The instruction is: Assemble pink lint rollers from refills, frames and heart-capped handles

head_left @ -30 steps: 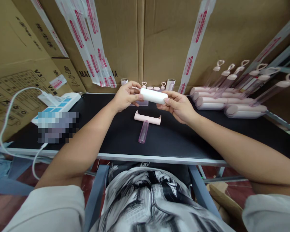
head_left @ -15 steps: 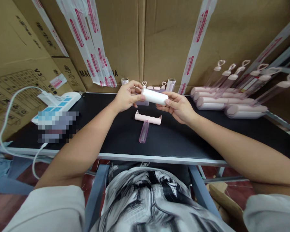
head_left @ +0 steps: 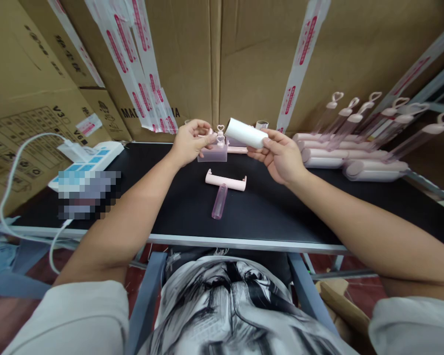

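Observation:
My right hand (head_left: 280,154) grips a white sticky lint roll (head_left: 246,133) by its right end. The roll is held aloft with its hollow left end tilted up. To the left, fingers closed, my left hand (head_left: 190,143) pinches a small pink end cap (head_left: 209,132), partly hidden by the fingers and apart from the roll. Below both hands, a pink lint roller frame (head_left: 225,180) rests on the black table, its clear pink handle (head_left: 219,203) pointing towards me.
Finished-looking pink lint rollers (head_left: 377,165) with heart-shaped hanging loops lie in several rows at right. A translucent box (head_left: 212,155) and heart-loop pieces (head_left: 221,129) stand behind my hands. A power strip (head_left: 107,152) with white cables sits left; cardboard (head_left: 251,59) walls the back.
My left hand has come off the roll and moved slightly left with the small pink cap. The roll's left end has swung up, showing its hollow opening, while my right hand keeps hold.

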